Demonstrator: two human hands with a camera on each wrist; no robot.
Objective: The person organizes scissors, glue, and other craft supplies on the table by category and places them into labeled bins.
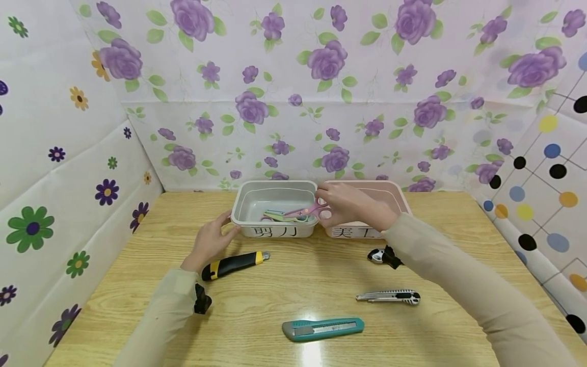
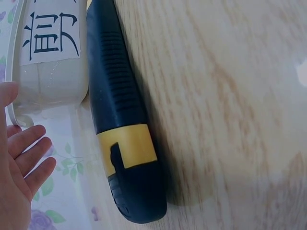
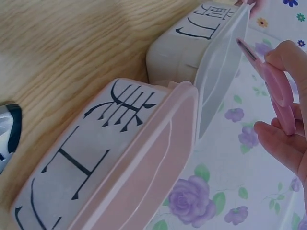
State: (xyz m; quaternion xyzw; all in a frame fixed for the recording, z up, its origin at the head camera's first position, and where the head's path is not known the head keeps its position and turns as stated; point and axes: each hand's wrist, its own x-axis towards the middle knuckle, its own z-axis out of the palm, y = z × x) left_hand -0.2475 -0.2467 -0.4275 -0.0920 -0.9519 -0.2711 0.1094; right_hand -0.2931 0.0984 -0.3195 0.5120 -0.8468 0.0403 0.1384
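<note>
Over the right rim of the white bin (image 1: pixel 249 196), my right hand (image 1: pixel 346 204) pinches the pink scissors (image 1: pixel 312 209) by their handles, blades pointing left above the bin's inside. Done well, I think, this means holding the pinch firm, dipping the points first, clearing the rim with the loops, and loosening only once they lie on the other scissors (image 1: pixel 275 216); whether the blades touch those, I cannot tell. My left hand (image 1: pixel 212 242) is at the bin's left end, fingers loosely extended and gripping nothing; it could steady that side. The pink bin (image 1: pixel 385 193) sits just beside, under my right forearm, so its edge could catch a low wrist. A yellow-and-black knife (image 1: pixel 236 264) lies close to my left hand; nearer me lie a silver knife (image 1: pixel 390 296), a teal knife (image 1: pixel 323 329) and a small white-and-black knife (image 1: pixel 376 256) near my right sleeve (image 1: pixel 435 260).
</note>
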